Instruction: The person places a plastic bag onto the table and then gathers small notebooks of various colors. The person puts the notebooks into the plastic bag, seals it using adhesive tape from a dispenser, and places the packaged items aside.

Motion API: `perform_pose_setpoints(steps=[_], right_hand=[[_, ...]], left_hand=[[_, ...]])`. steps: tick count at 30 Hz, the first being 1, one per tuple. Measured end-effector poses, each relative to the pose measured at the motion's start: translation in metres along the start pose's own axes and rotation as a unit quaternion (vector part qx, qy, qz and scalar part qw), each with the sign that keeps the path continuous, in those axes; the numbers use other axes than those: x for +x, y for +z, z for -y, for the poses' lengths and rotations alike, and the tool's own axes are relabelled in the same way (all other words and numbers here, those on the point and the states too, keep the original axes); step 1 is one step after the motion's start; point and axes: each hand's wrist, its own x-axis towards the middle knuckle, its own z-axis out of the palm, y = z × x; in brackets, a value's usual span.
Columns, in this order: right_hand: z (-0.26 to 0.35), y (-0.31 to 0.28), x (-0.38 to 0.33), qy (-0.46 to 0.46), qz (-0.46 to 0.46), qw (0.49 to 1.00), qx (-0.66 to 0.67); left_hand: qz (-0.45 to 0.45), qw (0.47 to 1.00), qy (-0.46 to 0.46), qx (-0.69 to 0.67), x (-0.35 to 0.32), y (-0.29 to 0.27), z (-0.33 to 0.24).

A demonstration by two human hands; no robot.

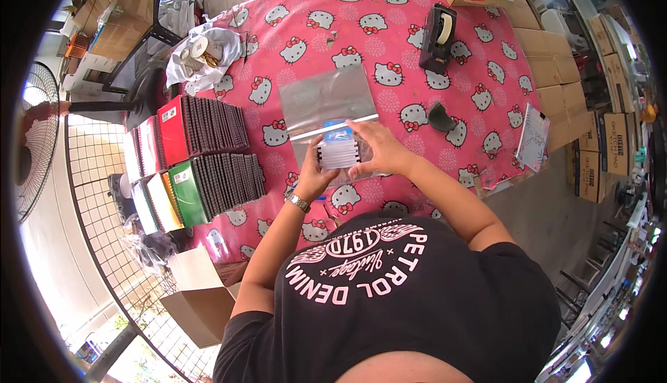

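Both hands are closed on a small stack of flat packs (338,153): my left hand (314,173) grips its left end with the fingers curled around it, and my right hand (375,148) clamps the right end from above. The stack sits at the near middle of the table, partly inside a clear plastic bag (326,101) whose mouth lies just behind it, the rest of the bag spread flat away from me. A metal watch (299,203) shows on my left wrist. Everything rests on a pink cartoon-cat tablecloth (361,28). To my left stand two rows of dark packs (221,153) on edge, fronted by red and green covers. Farther off, a black tape dispenser (438,35) sits to the right, and a crumpled bag of small items (201,53) lies to the far left. Cardboard boxes (556,70) line the right side.
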Motion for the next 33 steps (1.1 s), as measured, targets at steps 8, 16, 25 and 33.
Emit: perform_pose_setpoints(steps=[8, 16, 25, 33], right_hand=[[0.041, -0.028, 0.013, 0.111, -0.028, 0.993, 0.010], [0.012, -0.012, -0.016, -0.062, -0.008, 0.992, 0.109], [0.020, -0.011, -0.007, -0.151, 0.020, 0.988, -0.033], [-0.196, -0.124, 0.027, 0.411, -0.468, 0.781, 0.046]], left_hand=[[-0.153, 0.974, -0.049, 0.158, -0.006, 0.005, -0.056], [-0.162, 0.986, 0.030, -0.030, -0.039, 0.008, -0.013], [-0.069, 0.843, 0.156, 0.511, -0.028, 0.022, -0.037], [-0.040, 0.841, 0.161, 0.515, -0.026, 0.050, -0.030]])
